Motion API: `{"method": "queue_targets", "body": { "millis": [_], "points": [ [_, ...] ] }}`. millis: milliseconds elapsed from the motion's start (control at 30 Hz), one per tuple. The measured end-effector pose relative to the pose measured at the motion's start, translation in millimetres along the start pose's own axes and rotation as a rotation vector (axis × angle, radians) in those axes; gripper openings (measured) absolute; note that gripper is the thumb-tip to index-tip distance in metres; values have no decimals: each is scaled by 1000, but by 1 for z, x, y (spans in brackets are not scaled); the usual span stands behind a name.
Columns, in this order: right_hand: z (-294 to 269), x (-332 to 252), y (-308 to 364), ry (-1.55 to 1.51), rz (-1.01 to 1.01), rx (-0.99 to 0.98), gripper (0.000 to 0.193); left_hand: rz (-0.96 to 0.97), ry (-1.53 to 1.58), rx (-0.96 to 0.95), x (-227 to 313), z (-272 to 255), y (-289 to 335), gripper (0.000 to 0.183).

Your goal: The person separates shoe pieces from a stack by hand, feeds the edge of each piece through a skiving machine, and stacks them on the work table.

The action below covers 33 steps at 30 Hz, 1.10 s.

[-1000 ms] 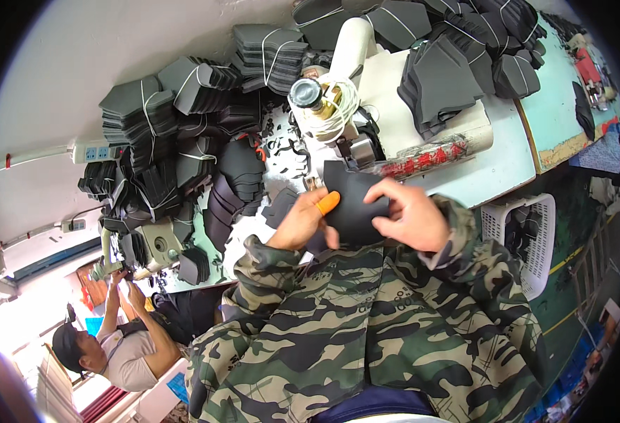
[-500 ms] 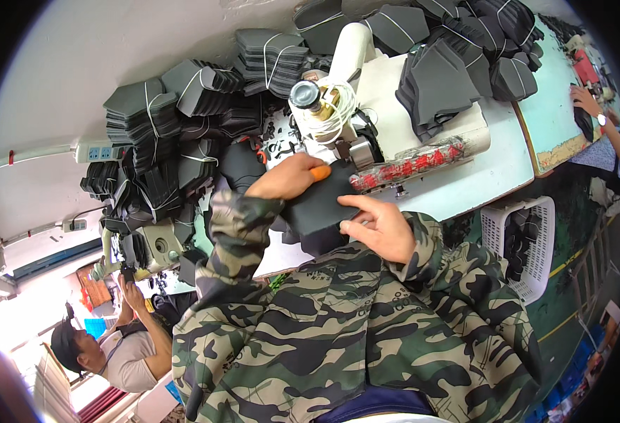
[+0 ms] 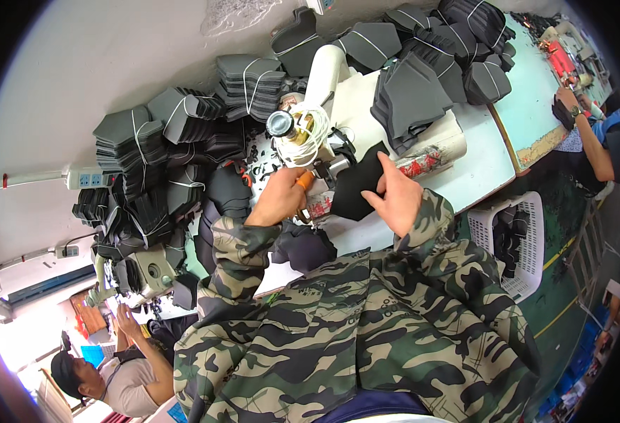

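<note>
My left hand (image 3: 280, 197) rests by the needle area of a white sewing machine (image 3: 338, 99), with an orange guard on one finger, touching the edge of a black fabric piece (image 3: 356, 185). My right hand (image 3: 397, 196) presses on that same piece from the right, fingers spread flat on it. The piece lies on the white machine table (image 3: 465, 169) under the machine head. Both sleeves are camouflage cloth. A coil of white thread (image 3: 308, 130) hangs on the machine's front.
Tied bundles of dark grey cut pieces (image 3: 176, 134) fill the left and back of the table. A white plastic basket (image 3: 518, 240) stands on the floor at right. Another person's arm (image 3: 592, 141) works at the far right table. A seated person (image 3: 112, 366) is at lower left.
Both hands have shifted the black piece up and right toward the machine's needle; the left arm reached forward. The right hand now lies flat on the piece beside the machine.
</note>
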State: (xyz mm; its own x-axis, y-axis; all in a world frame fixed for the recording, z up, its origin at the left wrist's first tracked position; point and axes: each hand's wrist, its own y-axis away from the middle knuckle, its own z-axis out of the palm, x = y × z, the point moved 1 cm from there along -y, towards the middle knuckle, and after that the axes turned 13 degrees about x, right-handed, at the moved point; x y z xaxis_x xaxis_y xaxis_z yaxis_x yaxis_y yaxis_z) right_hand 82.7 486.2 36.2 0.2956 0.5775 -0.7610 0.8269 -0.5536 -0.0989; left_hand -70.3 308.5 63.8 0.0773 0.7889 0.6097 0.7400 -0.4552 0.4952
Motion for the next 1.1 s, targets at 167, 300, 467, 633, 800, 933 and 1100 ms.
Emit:
{"method": "queue_targets", "body": {
  "millis": [167, 300, 467, 633, 800, 933, 1100],
  "points": [
    [-6, 6, -13, 158, -54, -32, 48, 273, 118, 493, -37, 21, 30, 11],
    [-18, -12, -19, 175, -532, 114, 25, 185, -491, 398, -114, 43, 62, 21],
    [-69, -36, -41, -163, -199, -73, 18, 256, -559, 192, -135, 64, 80, 35],
    [-92, -19, -115, 327, -530, 551, 36, 268, -541, 205, -136, 64, 71, 39],
    [-63, 22, -99, 382, -593, 270, 53, 552, -620, 421, -125, 62, 73, 31],
    [-62, -20, -48, -123, -508, 229, 18, 285, -292, -41, -108, 39, 86, 21],
    [-3, -9, 4, -569, -145, -811, 23, 7, 346, -199, -21, -1, 64, 17]
  ]
}}
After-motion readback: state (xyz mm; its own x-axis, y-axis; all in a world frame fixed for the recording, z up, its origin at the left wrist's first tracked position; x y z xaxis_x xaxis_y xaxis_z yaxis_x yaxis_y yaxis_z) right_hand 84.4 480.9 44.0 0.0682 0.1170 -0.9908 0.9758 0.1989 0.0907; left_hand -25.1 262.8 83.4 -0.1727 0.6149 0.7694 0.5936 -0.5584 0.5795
